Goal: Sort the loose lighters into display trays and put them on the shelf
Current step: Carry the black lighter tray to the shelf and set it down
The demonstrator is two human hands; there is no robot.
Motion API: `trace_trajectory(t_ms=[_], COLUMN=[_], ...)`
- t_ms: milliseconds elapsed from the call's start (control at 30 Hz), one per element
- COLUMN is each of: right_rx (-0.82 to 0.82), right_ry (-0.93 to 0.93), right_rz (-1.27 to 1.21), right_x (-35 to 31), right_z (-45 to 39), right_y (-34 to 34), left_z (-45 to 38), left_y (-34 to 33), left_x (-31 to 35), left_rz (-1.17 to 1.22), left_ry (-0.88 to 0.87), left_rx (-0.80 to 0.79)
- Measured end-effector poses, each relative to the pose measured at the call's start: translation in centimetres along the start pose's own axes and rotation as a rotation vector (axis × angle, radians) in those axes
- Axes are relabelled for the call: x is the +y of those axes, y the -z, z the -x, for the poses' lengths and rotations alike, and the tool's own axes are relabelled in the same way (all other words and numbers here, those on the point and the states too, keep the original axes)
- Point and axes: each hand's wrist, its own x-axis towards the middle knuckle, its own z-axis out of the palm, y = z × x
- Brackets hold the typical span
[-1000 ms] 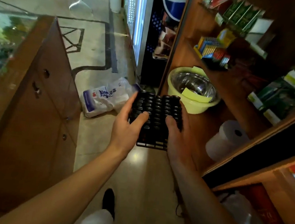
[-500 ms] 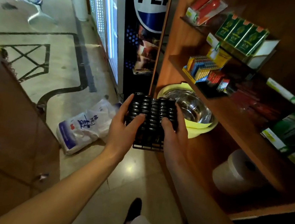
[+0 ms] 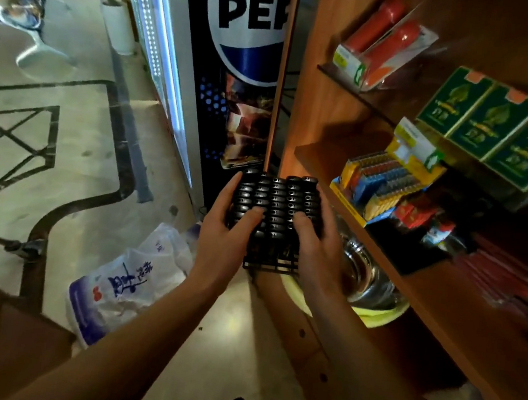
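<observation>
Both hands carry the black display tray (image 3: pixel 273 221) level in front of the body. From the head view, the left hand (image 3: pixel 223 233) is wrapped round the tray's left edge, with its fingers reaching up along the side and its thumb laid over the lighter tops. The right hand (image 3: pixel 318 244) mirrors it on the right edge, thumb across the top rows as well. Held that way, I'd say the thumbs are there to keep the black lighters (image 3: pixel 278 195) from tipping out of their slots while the tray is in the air. The near end of the tray shows a few bare grid cells, so it looks nearly full rather than packed.

The tray hangs above the floor, right at the front corner of the wooden shelf unit (image 3: pixel 327 161) and just over a steel bowl (image 3: pixel 366 279) sitting in a yellow-green basin (image 3: pixel 381 315) on a lower board. On the middle shelf sits a yellow tray of coloured lighters (image 3: pixel 382 184), with a dark patch of free board beside it; that seems the likely spot for this one. Green boxes (image 3: pixel 497 132) and red tubes (image 3: pixel 381 31) occupy the shelves above. A white sack (image 3: pixel 125 286) lies on the floor beside the drinks cooler (image 3: pixel 241 74).
</observation>
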Motion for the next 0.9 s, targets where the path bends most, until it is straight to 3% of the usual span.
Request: trace_trajectory(t_ms=[333, 600, 900], right_rx=[0.122, 0.467, 0.784], right_ry=[0.018, -0.047, -0.067], right_rz=[0.038, -0.082, 0.072], right_x=[1.9, 4.7, 8.1], right_z=[-12.6, -19.9, -24.7], right_y=[-1.3, -3.6, -5.8], left_z=[-14.0, -25.1, -33.0], left_y=[-2.8, -4.4, -6.4], left_x=[-2.8, -6.2, -10.3], left_rz=[0.015, -0.015, 0.025], left_ry=[0.085, 0.122, 0.242], left_rx=[-0.14, -0.455, -0.724])
